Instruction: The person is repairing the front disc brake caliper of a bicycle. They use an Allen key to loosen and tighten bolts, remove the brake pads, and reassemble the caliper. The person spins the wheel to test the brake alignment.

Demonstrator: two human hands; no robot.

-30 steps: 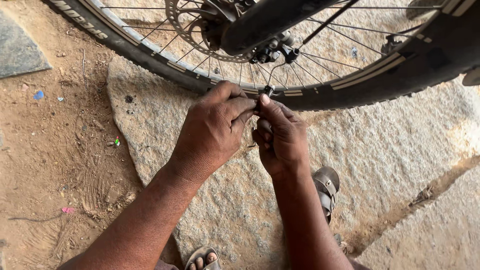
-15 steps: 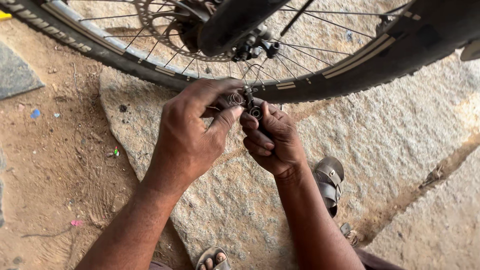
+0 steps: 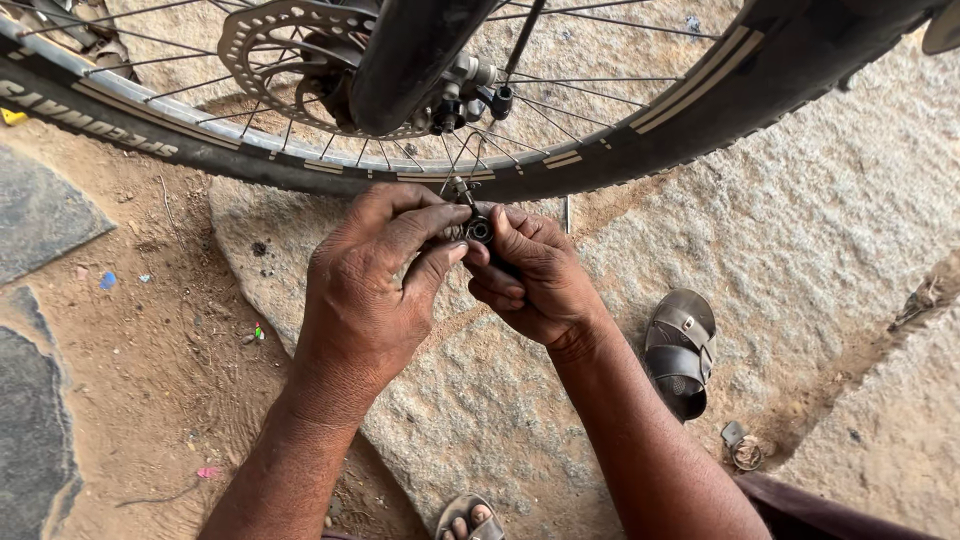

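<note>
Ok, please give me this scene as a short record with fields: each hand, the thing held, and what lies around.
left hand: fingers pinch a small metal part
right hand: grips the same part from the other side
part position: just below the bicycle wheel rim
wheel: spoked, with brake disc
ground: stone slab, sandy dirt
nearby: sandal

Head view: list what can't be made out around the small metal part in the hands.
- Small metal part: mostly hidden by fingers of the left hand and right hand; its kind is unclear.
- Bicycle wheel: cut off by the top edge.
- Brake disc: partly hidden behind the dark frame tube.
</note>
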